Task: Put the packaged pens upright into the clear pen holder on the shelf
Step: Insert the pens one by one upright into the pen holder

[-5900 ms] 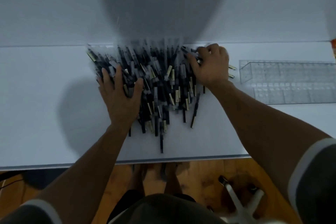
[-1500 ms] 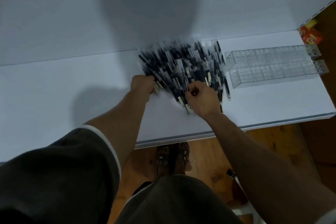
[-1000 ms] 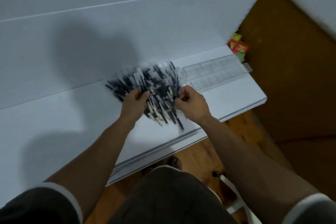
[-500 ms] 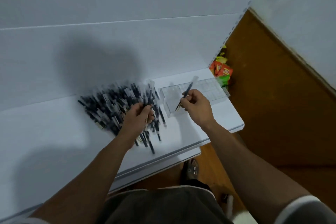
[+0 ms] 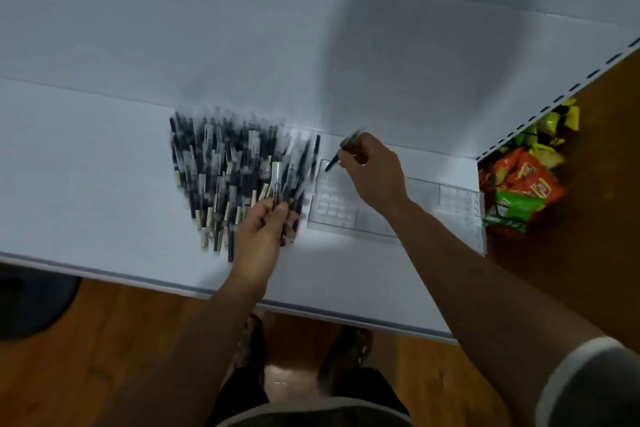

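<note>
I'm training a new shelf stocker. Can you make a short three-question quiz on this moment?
1. True or false: the right hand holds a pen over the clear holder.
2. Where is the pen pile? A) left of the holder B) right of the holder C) on the floor
3. Fill in: the left hand grips a ____.

Key: 1 true; 2 A; 3 packaged pen.
</note>
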`<state>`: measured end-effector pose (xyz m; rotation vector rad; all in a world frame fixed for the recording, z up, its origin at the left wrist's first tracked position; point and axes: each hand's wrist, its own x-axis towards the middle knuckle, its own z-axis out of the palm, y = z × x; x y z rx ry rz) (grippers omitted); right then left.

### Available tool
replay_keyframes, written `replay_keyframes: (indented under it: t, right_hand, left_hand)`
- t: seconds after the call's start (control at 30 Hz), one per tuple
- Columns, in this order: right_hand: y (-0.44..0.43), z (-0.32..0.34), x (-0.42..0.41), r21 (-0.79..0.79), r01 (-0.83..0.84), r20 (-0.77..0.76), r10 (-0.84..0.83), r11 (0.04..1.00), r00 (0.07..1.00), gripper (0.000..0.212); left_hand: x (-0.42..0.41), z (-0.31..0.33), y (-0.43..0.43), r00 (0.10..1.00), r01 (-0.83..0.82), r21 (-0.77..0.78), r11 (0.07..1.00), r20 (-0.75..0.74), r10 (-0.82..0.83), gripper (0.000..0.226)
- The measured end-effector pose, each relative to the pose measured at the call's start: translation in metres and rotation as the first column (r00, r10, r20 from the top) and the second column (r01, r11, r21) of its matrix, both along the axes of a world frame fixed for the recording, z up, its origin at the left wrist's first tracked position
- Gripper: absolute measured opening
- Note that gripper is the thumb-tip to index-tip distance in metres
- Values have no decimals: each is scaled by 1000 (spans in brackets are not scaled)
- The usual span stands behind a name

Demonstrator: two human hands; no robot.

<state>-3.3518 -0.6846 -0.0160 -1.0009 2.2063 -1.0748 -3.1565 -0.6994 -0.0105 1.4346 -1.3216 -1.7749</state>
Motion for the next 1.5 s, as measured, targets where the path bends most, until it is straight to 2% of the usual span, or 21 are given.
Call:
replay_keyframes:
  t: [0.2,0.47,0.63,0.83,0.93,1.07,1.27,1.37,1.5]
  right_hand:
    - [-9,-3,-10,-17,-4,10,4,1000,1000,14]
    - [-15,-2,-6,15,-72,-138,73,997,988,22]
    - [-17,-1,0,-5,-60,-171,58,998,984,13]
    - [-19,4,0,43,-104,-222,111,994,969,15]
    - [-14,4,1,25,-85,-196,89,996,977,7]
    - [-8,9,1,66,16,-137,-7,998,991,16]
    - [28,25,-7,60,135,-180,-122,989,976,17]
    - [48,30,-13,97,180,-153,-164,979,974,21]
    - [65,26,-22,122,128,-144,-110,984,983,18]
  left_hand:
    - [-10,3,4,1000,6,14,1000,-17,-6,21]
    - [-8,0,-1,998,41,28,999,-43,-40,19]
    - [-1,1,-3,997,55,39,998,-56,-53,19]
    - [2,1,-4,995,58,44,997,-82,-55,19]
    - [4,-1,-4,995,60,37,998,-76,-57,17]
    - [4,-4,-4,995,58,36,998,-81,-55,15]
    - [-4,-14,-15,993,116,43,992,-35,-114,13]
    - [-15,-12,-20,996,85,-38,996,6,-85,5]
    - [-23,-10,-19,992,113,-217,970,78,-98,23]
